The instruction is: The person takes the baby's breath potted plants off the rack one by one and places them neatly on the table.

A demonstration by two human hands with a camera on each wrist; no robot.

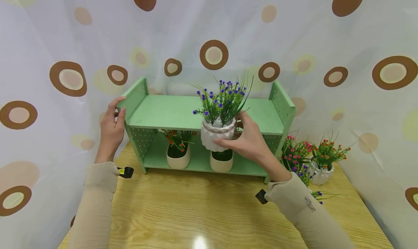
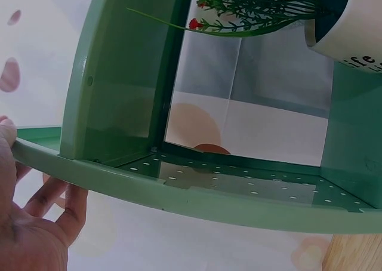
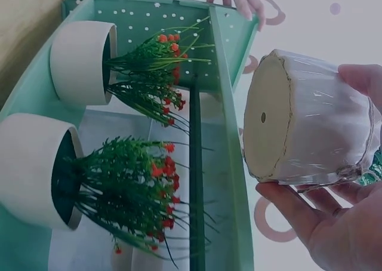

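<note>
Cream pots (image 1: 178, 162) are shelved at six o'clock; white pot (image 1: 210, 138), clamped in right hand (image 1: 250, 141), is unplaced; rack (image 1: 169, 109) is gripped by left hand (image 1: 111, 129); four-o'clock flowers (image 1: 326, 155) seem left.

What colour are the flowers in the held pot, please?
The flowers are violet-blue, best seen in the head view.

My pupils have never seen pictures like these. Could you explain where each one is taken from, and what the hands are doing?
There is no robot here, only a person. The wide picture is taken from the head, the other two from the left and right wrists. The left hand grips the edge of a green rack on a wooden table. The right hand holds a white pot of purple flowers. Two cream pots with red flowers stand on the lower shelf; more potted flowers stand to the right.
</note>
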